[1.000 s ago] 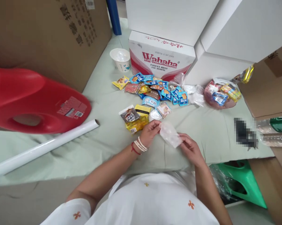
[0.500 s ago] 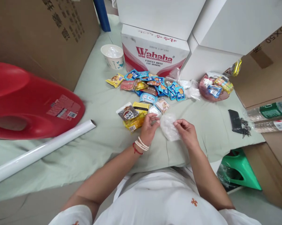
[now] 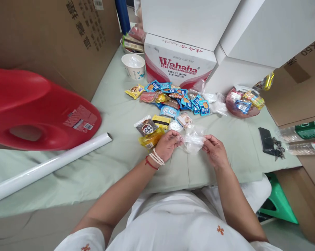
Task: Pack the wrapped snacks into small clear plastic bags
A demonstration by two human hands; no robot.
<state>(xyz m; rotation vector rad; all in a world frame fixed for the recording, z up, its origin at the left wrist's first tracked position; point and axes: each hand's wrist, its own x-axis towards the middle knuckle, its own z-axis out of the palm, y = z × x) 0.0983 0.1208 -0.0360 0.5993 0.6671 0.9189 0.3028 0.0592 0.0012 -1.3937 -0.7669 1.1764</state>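
Observation:
A crumpled clear plastic bag stretches between my two hands, just above the green cloth. My left hand, with beads at its wrist, pinches the bag's left side. On the opposite side, my right hand grips the edge between thumb and fingers. Close to my left hand lie a yellow snack packet, a dark packet with a round label and a yellow-and-black packet. Behind the bag is a beige packet. Farther back spreads a pile of small snack packets, many blue.
A white-and-red water carton and a paper cup stand behind. To the right are a pink bowl of snacks, keys and plastic bottles. A red jug and white tube lie left.
My left hand has closed on the bag, which is now pulled out between both hands. The view has shifted, revealing a container of snacks behind the paper cup.

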